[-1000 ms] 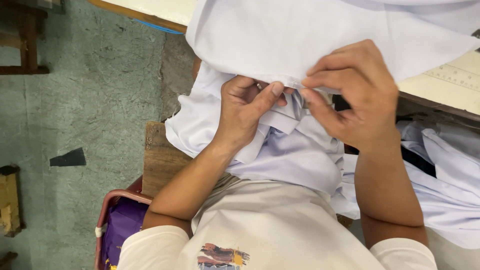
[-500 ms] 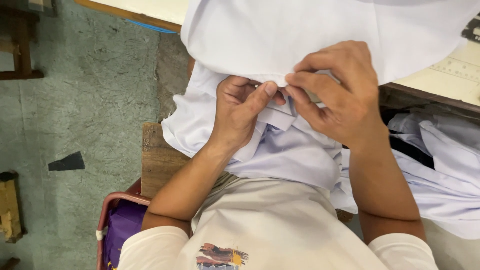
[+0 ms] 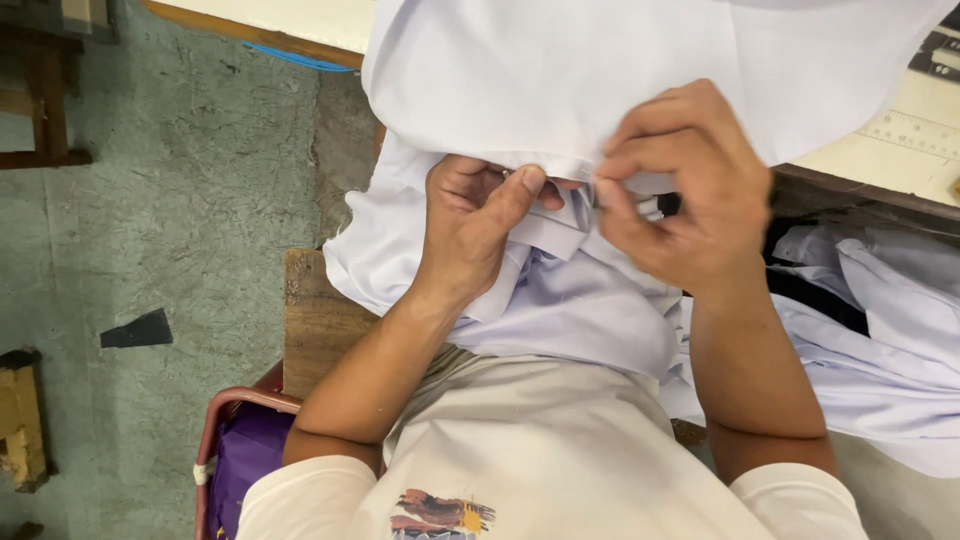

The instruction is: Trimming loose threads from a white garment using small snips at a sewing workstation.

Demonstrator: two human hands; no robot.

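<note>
Left hand [image 3: 470, 235]: fingers curled, thumb pressed onto a folded edge of the white garment [image 3: 600, 60]; grip closed on cloth.
Right hand [image 3: 690, 190]: fingertips pinched narrow on the same edge, just beside the left thumb.
Change: right hand has been drawn in toward the left over the last second; the gap between them is closed and the fold is now pinched from both sides.
Garment location: hung off the worktable [image 3: 880, 140] edge into the lap.
More white cloth [image 3: 880, 340]: piled at right, untouched.
Purple bag [image 3: 250, 455]: lower left, well apart.

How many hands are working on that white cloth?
2. The left hand pinches the folded edge of the white cloth from below; the right hand grips it just beside. No others show.
</note>
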